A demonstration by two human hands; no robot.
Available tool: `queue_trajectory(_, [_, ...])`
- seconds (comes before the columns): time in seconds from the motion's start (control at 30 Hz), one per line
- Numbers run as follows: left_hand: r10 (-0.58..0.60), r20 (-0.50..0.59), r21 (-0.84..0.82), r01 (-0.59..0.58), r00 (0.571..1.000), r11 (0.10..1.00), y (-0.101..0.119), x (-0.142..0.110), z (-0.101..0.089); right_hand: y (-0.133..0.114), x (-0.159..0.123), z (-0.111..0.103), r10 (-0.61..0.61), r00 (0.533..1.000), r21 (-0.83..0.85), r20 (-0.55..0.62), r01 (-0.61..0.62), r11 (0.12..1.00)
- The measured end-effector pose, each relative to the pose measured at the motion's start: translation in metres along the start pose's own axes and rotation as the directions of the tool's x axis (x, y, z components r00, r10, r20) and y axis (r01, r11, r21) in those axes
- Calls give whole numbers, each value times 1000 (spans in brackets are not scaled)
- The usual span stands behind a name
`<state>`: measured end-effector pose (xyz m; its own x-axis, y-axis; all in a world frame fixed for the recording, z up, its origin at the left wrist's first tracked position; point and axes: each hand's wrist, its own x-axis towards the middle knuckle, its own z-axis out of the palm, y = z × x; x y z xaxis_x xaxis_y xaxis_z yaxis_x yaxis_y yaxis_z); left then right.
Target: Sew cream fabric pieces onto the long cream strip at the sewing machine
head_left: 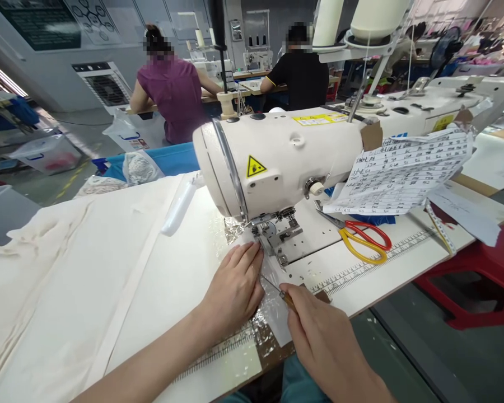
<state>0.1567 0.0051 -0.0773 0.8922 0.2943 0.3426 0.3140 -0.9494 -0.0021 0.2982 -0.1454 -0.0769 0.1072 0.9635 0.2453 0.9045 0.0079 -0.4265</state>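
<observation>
My left hand point(235, 285) lies flat, fingers stretched out, on white fabric point(109, 280) and a clear plastic piece point(273, 305) just in front of the presser foot point(265, 232) of a white sewing machine point(285, 159). My right hand point(319, 330) is closed in a pinch on a thin pointed tool with a brown handle point(282, 292), its tip aimed toward the presser foot.
Red-and-yellow scissors point(363, 238) lie to the right of the needle plate, under a taped printed paper sheet point(403, 173). A ruler strip point(378, 263) runs along the table edge. Two people sit at machines behind. A red stool point(483, 274) stands at the right.
</observation>
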Motion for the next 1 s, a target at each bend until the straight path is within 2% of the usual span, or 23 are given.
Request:
queue_trajectory(0.23, [-135, 12, 29, 134, 991, 990, -5, 5, 1, -6, 20, 5, 1, 998, -58, -58, -5, 998])
queue_trajectory(0.4, [-95, 3, 59, 94, 996, 994, -17, 8, 4, -8, 26, 9, 7, 995, -79, -98, -14, 997])
queue_trajectory(0.57, [-56, -15, 196, 58, 998, 979, -28, 9, 3, -12, 21, 8, 1, 992, 82, -124, 9, 997])
queue_trajectory(0.63, [-64, -23, 214, 68, 998, 975, -26, 8, 1, -13, 17, 7, 3, 992, 122, -124, 12, 992])
queue_trajectory(0.87, [-58, 1, 100, 58, 998, 993, -1, 6, -2, -12, 9, 5, 27, 997, 165, -70, -16, 986])
queue_trajectory(1.0, [-46, 30, 119, 42, 998, 992, 0, 6, -2, -8, 3, 1, 18, 999, 149, -48, -10, 989])
